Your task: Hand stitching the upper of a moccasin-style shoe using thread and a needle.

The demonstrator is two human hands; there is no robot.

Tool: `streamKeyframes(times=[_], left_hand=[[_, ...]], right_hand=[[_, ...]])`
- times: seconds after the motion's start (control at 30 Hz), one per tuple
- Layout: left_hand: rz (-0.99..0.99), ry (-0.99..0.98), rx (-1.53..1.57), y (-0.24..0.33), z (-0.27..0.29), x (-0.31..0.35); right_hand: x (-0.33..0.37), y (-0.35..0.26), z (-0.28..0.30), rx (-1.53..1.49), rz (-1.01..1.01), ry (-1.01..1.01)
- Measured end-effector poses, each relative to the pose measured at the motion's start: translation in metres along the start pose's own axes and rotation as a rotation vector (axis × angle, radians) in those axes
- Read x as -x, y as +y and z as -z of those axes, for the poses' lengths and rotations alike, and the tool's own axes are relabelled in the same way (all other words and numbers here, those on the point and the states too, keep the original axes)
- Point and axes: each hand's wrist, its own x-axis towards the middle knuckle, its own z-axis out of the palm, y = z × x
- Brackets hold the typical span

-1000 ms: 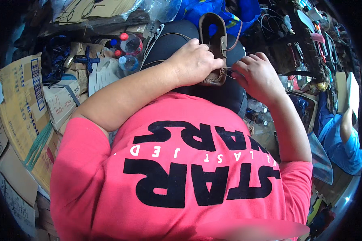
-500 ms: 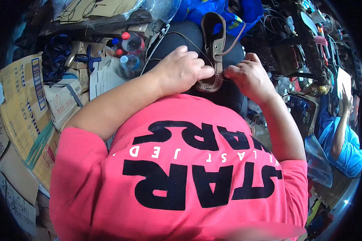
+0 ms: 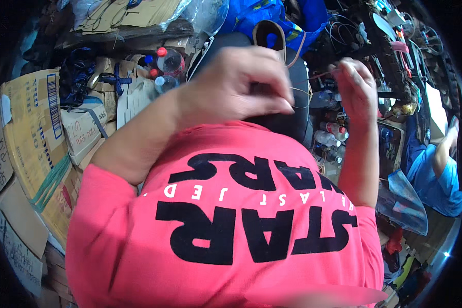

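Note:
A brown leather shoe (image 3: 268, 35) rests on my dark-clothed lap, its collar showing; the rest is hidden behind my left hand (image 3: 241, 84). That hand is smeared by motion, with thumb and forefinger closed at a pale thread (image 3: 310, 94), which loops out beside the fingertips. Off to the right, my right hand (image 3: 357, 87) is raised with its fingers pinched together. A thin brownish strand (image 3: 321, 75) runs from those fingertips toward the left hand; whether it is the same thread I cannot tell. From the shoe's side hangs a pinkish-brown lace (image 3: 296, 51).
Bottles with red and blue caps (image 3: 170, 61) stand at left, and more bottles (image 3: 329, 137) lie right of my lap. Cardboard boxes (image 3: 31, 118) crowd the left side. Beyond the shoe is a blue bag (image 3: 313, 20). Another person in a blue shirt (image 3: 436, 179) sits at far right.
Both hands have come away from the shoe's toe. My right hand has moved right and up, and my left hand has lifted toward me, now covering most of the shoe.

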Motion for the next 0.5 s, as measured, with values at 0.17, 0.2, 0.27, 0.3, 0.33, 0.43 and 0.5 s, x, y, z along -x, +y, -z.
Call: streamKeyframes(times=[0.17,0.2,0.27,0.3,0.33,0.43,0.5], left_hand=[[0.453,-0.276,0.579,-0.017,-0.032,0.014],[0.582,-0.312,0.436,-0.021,-0.025,0.021],[0.286,-0.137,-0.234,-0.050,-0.005,0.051],[0.322,-0.129,-0.418,-0.052,0.013,0.062],[0.384,-0.119,-0.587,-0.053,0.034,0.078],[0.595,-0.014,-1.023,-0.050,0.118,0.129],[0.636,0.242,-1.337,-0.037,0.174,0.173]], right_hand=[[0.008,-0.004,-0.052,-0.203,-0.195,-0.412],[0.015,-0.007,-0.047,-0.004,-0.285,-0.446],[0.028,-0.003,-0.027,0.355,-0.486,-0.446],[0.035,0.003,-0.011,0.655,-0.492,-0.374],[0.043,0.004,0.002,0.768,-0.522,-0.288],[0.093,0.033,0.125,1.264,-0.395,-0.117],[0.139,0.035,0.206,1.508,-0.589,0.046]])
